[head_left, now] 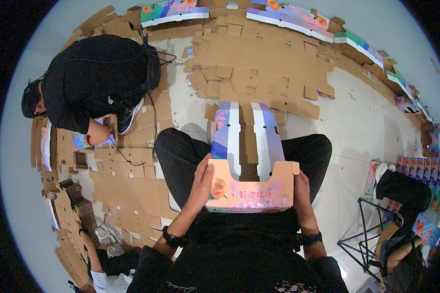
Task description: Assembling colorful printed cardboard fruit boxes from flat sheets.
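Printed cardboard box [249,188] — gripped by left hand [203,183], right hand [302,193].

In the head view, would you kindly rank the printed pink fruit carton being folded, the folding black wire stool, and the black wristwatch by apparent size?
1. Printed pink fruit carton, though it is nearest the camera.
2. Folding black wire stool.
3. Black wristwatch, on the left wrist, clearly smallest.

One printed fruit box [249,180], two hands, one crouching person [98,83], one folding stool [371,229].
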